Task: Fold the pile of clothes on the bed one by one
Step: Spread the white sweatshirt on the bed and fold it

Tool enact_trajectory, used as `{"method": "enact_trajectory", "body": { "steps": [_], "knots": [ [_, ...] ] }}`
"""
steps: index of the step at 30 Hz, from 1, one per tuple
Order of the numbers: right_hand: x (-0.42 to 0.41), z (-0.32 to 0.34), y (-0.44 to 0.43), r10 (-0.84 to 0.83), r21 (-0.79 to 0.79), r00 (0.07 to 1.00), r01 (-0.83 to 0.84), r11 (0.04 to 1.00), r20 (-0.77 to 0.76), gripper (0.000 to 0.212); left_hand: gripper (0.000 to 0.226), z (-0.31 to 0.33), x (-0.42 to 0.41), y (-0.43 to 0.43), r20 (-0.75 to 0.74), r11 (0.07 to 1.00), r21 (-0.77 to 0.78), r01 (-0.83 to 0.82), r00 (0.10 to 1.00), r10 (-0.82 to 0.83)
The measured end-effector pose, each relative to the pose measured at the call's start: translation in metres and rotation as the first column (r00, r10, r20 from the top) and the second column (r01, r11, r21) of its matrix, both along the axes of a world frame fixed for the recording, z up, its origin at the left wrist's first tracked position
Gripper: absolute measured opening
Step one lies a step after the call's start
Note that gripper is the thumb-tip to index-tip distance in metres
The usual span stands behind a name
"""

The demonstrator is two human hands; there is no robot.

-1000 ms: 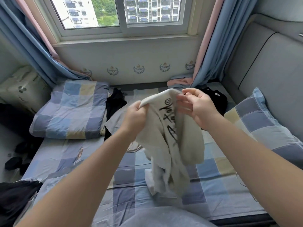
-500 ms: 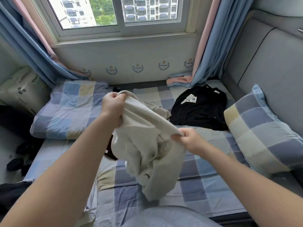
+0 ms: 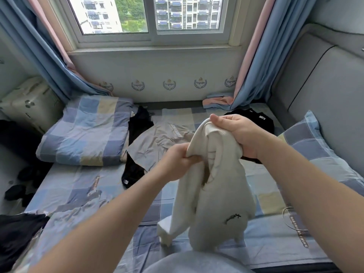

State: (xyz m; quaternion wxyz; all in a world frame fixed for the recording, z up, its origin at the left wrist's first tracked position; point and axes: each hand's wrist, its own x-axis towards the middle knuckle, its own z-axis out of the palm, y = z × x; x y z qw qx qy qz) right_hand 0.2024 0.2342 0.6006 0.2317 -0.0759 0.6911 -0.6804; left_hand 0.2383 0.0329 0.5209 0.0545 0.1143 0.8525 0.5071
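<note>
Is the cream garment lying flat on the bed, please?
No, the left hand and right hand grip the cream garment, holding it up bunched.

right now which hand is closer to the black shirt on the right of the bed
Right. The right hand holds the white top up in front of the black shirt; the left hand holds it lower and further left.

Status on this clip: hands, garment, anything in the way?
Left hand and right hand both grip the cream sweatshirt. Sweatshirt hangs bunched over the bed, not yet folded. Grey shirt lies crumpled behind.
</note>
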Motion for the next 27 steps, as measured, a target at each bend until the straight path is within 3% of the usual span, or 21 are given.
{"method": "enact_trajectory", "body": {
  "steps": [3, 6, 10, 12, 14, 16, 18, 19, 21, 24, 27],
  "knots": [
    [-0.009, 0.008, 0.016, -0.061, 0.022, 0.998, 0.06, 0.998, 0.019, 0.036, 0.027, 0.009, -0.004, -0.008, 0.189, 0.948, 0.254, -0.189, 0.971, 0.143],
    [-0.019, 0.01, 0.029, -0.127, 0.115, 0.992, 0.127, 0.985, -0.001, 0.036, 0.026, 0.026, -0.007, -0.017, 0.345, 0.863, 0.412, -0.292, 0.927, 0.149],
    [-0.024, 0.0, 0.034, -0.189, 0.269, 0.98, 0.2, 0.942, -0.066, 0.045, 0.03, 0.048, -0.02, -0.014, 0.348, 0.824, 0.479, -0.304, 0.927, 0.14],
    [-0.023, -0.001, 0.03, -0.178, 0.311, 0.98, 0.199, 0.929, -0.094, 0.058, 0.025, 0.06, -0.029, -0.012, 0.223, 0.865, 0.403, -0.299, 0.949, 0.224],
    [-0.023, 0.004, 0.024, -0.194, 0.28, 0.977, 0.212, 0.936, -0.092, 0.056, 0.02, 0.067, -0.036, -0.016, -0.033, 0.939, 0.254, -0.233, 0.968, 0.25],
    [-0.026, 0.014, 0.016, -0.226, 0.212, 0.971, 0.237, 0.948, -0.075, 0.051, 0.038, 0.072, -0.035, -0.021, -0.249, 0.984, -0.063, -0.166, 0.958, 0.146],
    [-0.031, 0.027, 0.011, -0.262, 0.15, 0.964, 0.267, 0.952, -0.053, 0.049, 0.071, 0.073, -0.033, -0.028, -0.397, 0.878, -0.431, -0.207, 0.918, 0.021],
    [-0.034, 0.034, 0.008, -0.28, 0.126, 0.959, 0.282, 0.951, -0.04, 0.046, 0.076, 0.074, -0.034, -0.031, -0.452, 0.818, -0.522, -0.24, 0.892, -0.027],
    [-0.041, 0.048, 0.004, -0.299, 0.096, 0.954, 0.299, 0.949, -0.015, 0.038, 0.071, 0.079, -0.034, -0.037, -0.53, 0.799, -0.535, -0.273, 0.846, -0.065],
    [-0.049, 0.066, -0.006, -0.265, 0.097, 0.964, 0.262, 0.96, 0.021, 0.035, 0.061, 0.091, -0.031, -0.047, -0.62, 0.839, -0.435, -0.326, 0.785, -0.017],
    [-0.059, 0.076, -0.015, -0.22, 0.112, 0.975, 0.217, 0.97, 0.015, 0.035, 0.032, 0.1, -0.029, -0.054, -0.708, 0.844, -0.311, -0.436, 0.699, 0.1]
  ]
}}
